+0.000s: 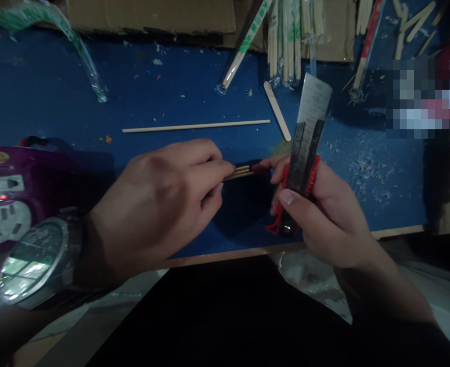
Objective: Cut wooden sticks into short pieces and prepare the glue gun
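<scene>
My left hand (167, 193) is closed over a few thin wooden sticks (242, 172), whose ends stick out past the fingertips just above the blue table (148, 92). In my right hand (324, 214) is a utility knife (305, 148) with a red and black handle, its wide blade pointing up and away from me. The right index fingertip reaches to the ends of the sticks, touching or almost touching them. Beyond both hands a long thin wooden stick (196, 126) lies sideways. A flat craft stick (277, 111) rests slantwise beside the knife.
A purple power socket block (37, 188) stands at the left. Wrapped chopsticks (284, 46) lie on cardboard (152, 15) at the back. Short wooden pieces (412, 25) lie at the far right, and white shavings (374, 165) are scattered right of the knife.
</scene>
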Demonstrator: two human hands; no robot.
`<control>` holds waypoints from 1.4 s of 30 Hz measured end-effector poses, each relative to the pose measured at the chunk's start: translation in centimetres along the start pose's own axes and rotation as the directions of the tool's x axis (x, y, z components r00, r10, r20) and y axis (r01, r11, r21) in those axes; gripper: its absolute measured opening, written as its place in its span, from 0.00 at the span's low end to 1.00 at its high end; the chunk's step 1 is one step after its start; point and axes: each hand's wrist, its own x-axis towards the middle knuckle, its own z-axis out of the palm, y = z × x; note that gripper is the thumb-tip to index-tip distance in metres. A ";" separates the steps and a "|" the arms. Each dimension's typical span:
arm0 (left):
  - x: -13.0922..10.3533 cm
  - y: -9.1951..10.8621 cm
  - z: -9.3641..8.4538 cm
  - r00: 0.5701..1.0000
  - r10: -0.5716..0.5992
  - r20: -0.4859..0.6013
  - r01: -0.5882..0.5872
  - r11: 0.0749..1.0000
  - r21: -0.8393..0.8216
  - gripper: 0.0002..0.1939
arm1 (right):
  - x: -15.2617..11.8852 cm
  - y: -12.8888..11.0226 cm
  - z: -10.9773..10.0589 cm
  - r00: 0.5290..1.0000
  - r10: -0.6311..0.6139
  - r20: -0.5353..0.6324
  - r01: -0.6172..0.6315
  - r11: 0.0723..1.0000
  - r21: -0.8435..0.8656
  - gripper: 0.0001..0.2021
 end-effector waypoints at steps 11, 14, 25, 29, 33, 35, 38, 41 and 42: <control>0.0 0.2 -0.2 1.000 -0.009 0.023 0.009 1.000 -0.003 0.12 | 0.0 0.1 0.0 1.000 -0.016 -0.011 0.016 1.000 -0.010 0.05; 0.0 0.2 -0.2 1.000 -0.006 0.005 0.006 1.000 -0.006 0.11 | 0.0 0.2 0.0 1.000 -0.008 -0.008 0.008 1.000 -0.011 0.05; 0.0 0.2 0.0 1.000 -0.006 0.004 0.006 1.000 -0.016 0.12 | 0.1 0.1 0.1 1.000 -0.020 -0.004 0.020 1.000 -0.012 0.06; 0.0 0.2 -0.2 1.000 -0.011 0.009 0.011 1.000 -0.012 0.12 | 0.2 0.1 0.1 1.000 -0.023 0.007 0.023 1.000 -0.018 0.05; 0.0 0.3 -0.3 1.000 -0.005 0.015 0.005 1.000 -0.013 0.12 | 0.2 0.1 0.1 1.000 -0.001 0.018 0.001 1.000 -0.014 0.04; 0.0 0.3 -0.3 1.000 -0.012 0.003 0.012 1.000 -0.013 0.11 | 0.2 0.1 0.1 1.000 0.006 0.017 -0.006 1.000 -0.003 0.04; 0.0 0.3 -0.2 0.998 -0.036 0.045 0.037 0.999 -0.012 0.11 | 0.3 0.1 0.1 1.000 -0.003 0.021 0.003 1.000 0.005 0.04; 0.0 0.1 -0.2 0.999 -0.039 0.038 0.039 0.999 -0.017 0.12 | 0.3 0.1 0.1 1.000 -0.018 0.019 0.019 1.000 -0.023 0.05; 0.0 0.1 -0.1 0.999 -0.038 0.029 0.038 0.999 -0.017 0.12 | 0.2 0.1 0.1 1.000 -0.020 0.015 0.021 0.999 -0.031 0.05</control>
